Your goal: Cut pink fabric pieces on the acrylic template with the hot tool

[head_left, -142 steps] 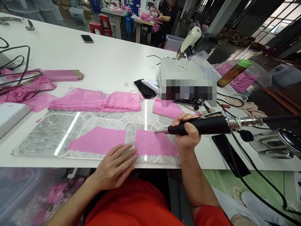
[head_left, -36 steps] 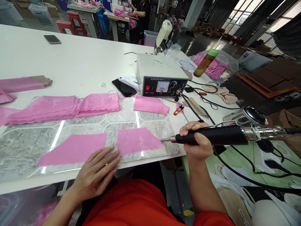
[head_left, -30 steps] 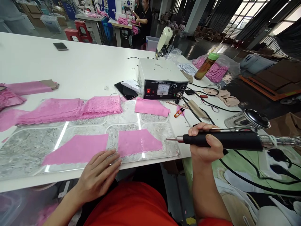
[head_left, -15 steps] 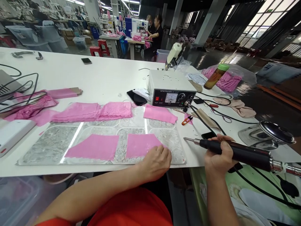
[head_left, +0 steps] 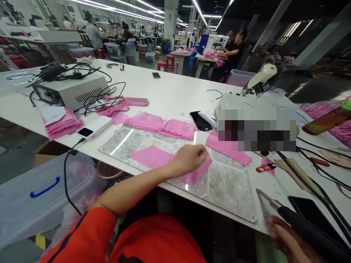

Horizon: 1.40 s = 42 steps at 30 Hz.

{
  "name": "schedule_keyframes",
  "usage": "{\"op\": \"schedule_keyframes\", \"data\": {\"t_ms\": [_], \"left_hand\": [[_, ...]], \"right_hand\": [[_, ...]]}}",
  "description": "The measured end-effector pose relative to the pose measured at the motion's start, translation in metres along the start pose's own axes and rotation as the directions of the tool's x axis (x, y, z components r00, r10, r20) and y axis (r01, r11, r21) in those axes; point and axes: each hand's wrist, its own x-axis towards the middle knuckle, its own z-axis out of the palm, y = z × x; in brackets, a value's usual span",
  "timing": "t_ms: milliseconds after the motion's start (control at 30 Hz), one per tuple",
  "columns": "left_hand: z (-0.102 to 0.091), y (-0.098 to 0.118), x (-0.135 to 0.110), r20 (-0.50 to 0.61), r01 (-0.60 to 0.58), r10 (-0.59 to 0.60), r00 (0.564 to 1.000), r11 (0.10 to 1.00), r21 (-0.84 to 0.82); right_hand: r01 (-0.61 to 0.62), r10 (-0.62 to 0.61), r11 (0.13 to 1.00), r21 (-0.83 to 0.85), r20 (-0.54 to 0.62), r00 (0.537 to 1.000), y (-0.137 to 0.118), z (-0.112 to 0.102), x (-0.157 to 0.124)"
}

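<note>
My left hand is closed on the right-hand pink lace piece and has it lifted off the patterned glass plate. A second pink piece lies flat on the plate to its left. My right hand, blurred at the lower right, grips the black handle of a cutting tool. The tool's metal tip points up and left over the table edge.
Stacks of pink lace and a folded pink piece lie behind the plate. A white control box, phones, cables and small orange snips are at the right. Another white box stands far left. Other people work at tables behind.
My left hand has moved from flat on the plate's near edge onto the right pink piece and picked it up. My right hand has drawn the tool back to the right, away from the plate.
</note>
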Motion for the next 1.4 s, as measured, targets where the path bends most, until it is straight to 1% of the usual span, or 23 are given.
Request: {"op": "schedule_keyframes", "data": {"t_ms": [67,100,133,167,200,233,267,333,367,400,467,500,567,700,833,933,1000,1067,1133,1233,1300,1333,1400], "left_hand": [[-0.032,-0.030,-0.013,-0.124,0.099,-0.109,0.986,0.992,-0.083],[-0.046,-0.046,-0.023,-0.174,0.141,-0.161,0.971,0.983,-0.121],[-0.056,-0.061,-0.034,-0.221,0.180,-0.212,0.952,0.971,-0.156],[-0.064,-0.075,-0.047,-0.261,0.215,-0.259,0.930,0.959,-0.186],[-0.070,-0.088,-0.059,-0.289,0.246,-0.301,0.909,0.946,-0.212],[-0.073,-0.099,-0.072,-0.314,0.273,-0.338,0.887,0.933,-0.233],[-0.075,-0.108,-0.083,-0.329,0.298,-0.370,0.869,0.921,-0.251],[-0.075,-0.122,-0.100,-0.347,0.335,-0.418,0.840,0.901,-0.274],[-0.075,-0.126,-0.106,-0.349,0.349,-0.433,0.831,0.895,-0.279],[-0.074,-0.129,-0.110,-0.350,0.358,-0.442,0.826,0.891,-0.280],[-0.075,-0.132,-0.114,-0.350,0.368,-0.447,0.823,0.890,-0.270],[-0.076,-0.134,-0.115,-0.351,0.370,-0.443,0.825,0.892,-0.258],[-0.079,-0.136,-0.118,-0.354,0.372,-0.429,0.831,0.902,-0.218],[-0.084,-0.143,-0.129,-0.367,0.367,-0.372,0.853,0.926,-0.086],[-0.085,-0.151,-0.143,-0.370,0.347,-0.303,0.878,0.936,0.056],[-0.085,-0.153,-0.154,-0.363,0.329,-0.259,0.895,0.933,0.144],[-0.087,-0.155,-0.160,-0.367,0.313,-0.229,0.901,0.931,0.187],[-0.092,-0.158,-0.165,-0.361,0.261,-0.170,0.917,0.940,0.221],[-0.099,-0.165,-0.168,-0.305,0.163,-0.088,0.948,0.960,0.228],[-0.108,-0.178,-0.166,-0.158,0.037,-0.010,0.987,0.986,0.164],[-0.113,-0.183,-0.162,-0.095,0.015,-0.004,0.996,0.993,0.120],[-0.115,-0.184,-0.159,-0.075,0.014,-0.006,0.997,0.994,0.107],[-0.119,-0.184,-0.151,-0.043,0.016,-0.013,0.999,0.996,0.083]], "right_hand": [[-0.073,0.083,0.989,-0.126,0.076,0.994,-0.008,0.009,-0.014],[-0.069,0.090,0.981,-0.184,0.107,0.990,-0.016,0.018,-0.022],[-0.022,0.056,0.974,-0.228,0.148,0.987,-0.025,0.031,-0.030],[0.086,-0.046,0.967,-0.239,0.167,0.985,-0.035,0.046,-0.037],[0.206,-0.144,0.949,-0.238,0.257,0.956,-0.045,0.065,-0.043],[0.342,-0.263,0.918,-0.200,0.338,0.904,-0.054,0.085,-0.049],[0.451,-0.354,0.878,-0.157,0.421,0.835,-0.062,0.106,-0.053],[0.634,-0.503,0.771,-0.062,0.552,0.665,-0.073,0.147,-0.059],[0.707,-0.560,0.707,-0.027,0.590,0.582,-0.077,0.166,-0.060],[0.762,-0.585,0.647,-0.017,0.630,0.511,-0.078,0.182,-0.060],[0.849,-0.620,0.528,-0.028,0.670,0.408,-0.078,0.205,-0.059],[0.878,-0.631,0.477,-0.034,0.682,0.369,-0.076,0.213,-0.058],[0.915,-0.652,0.403,-0.029,0.692,0.309,-0.074,0.222,-0.055],[0.937,-0.694,0.349,0.032,0.681,0.235,-0.074,0.229,-0.054],[0.951,-0.715,0.296,0.090,0.681,0.158,-0.077,0.235,-0.061],[0.948,-0.714,0.292,0.127,0.689,0.127,-0.078,0.238,-0.064],[0.942,-0.710,0.309,0.131,0.690,0.136,-0.079,0.238,-0.065],[0.938,-0.703,0.325,0.120,0.694,0.155,-0.079,0.238,-0.066],[0.937,-0.698,0.332,0.111,0.697,0.165,-0.078,0.240,-0.066],[0.929,-0.692,0.347,0.128,0.703,0.162,-0.078,0.242,-0.064],[0.899,-0.651,0.417,0.132,0.734,0.194,-0.081,0.244,-0.059],[0.874,-0.615,0.469,0.122,0.756,0.224,-0.084,0.245,-0.055],[0.805,-0.521,0.588,0.074,0.797,0.307,-0.095,0.249,-0.044]]}}
